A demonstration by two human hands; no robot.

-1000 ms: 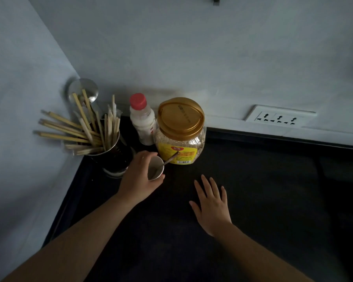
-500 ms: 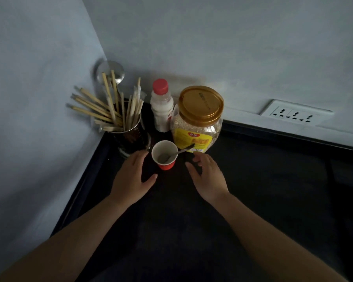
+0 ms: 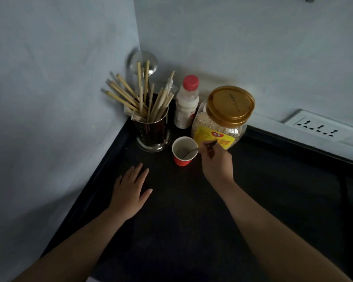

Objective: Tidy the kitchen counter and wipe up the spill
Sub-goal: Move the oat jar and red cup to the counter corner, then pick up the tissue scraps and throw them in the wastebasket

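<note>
A small red paper cup [image 3: 183,151] with a white inside stands on the dark counter [image 3: 273,190] near the corner. A metal spoon [image 3: 194,150] leans in it, handle pointing right. My right hand [image 3: 216,161] pinches the spoon's handle just right of the cup's rim. My left hand [image 3: 130,190] lies flat on the counter, fingers spread, below and left of the cup, holding nothing. No spill shows on the dim surface.
A steel holder full of chopsticks [image 3: 151,127] stands in the corner, with a red-capped white bottle [image 3: 186,104] and a gold-lidded jar of grains [image 3: 224,119] behind the cup. A ladle [image 3: 144,63] leans against the wall. A wall socket [image 3: 320,126] sits at right.
My left hand let go of the cup and drew back onto the counter. My right hand came up from the counter and took the spoon's handle.
</note>
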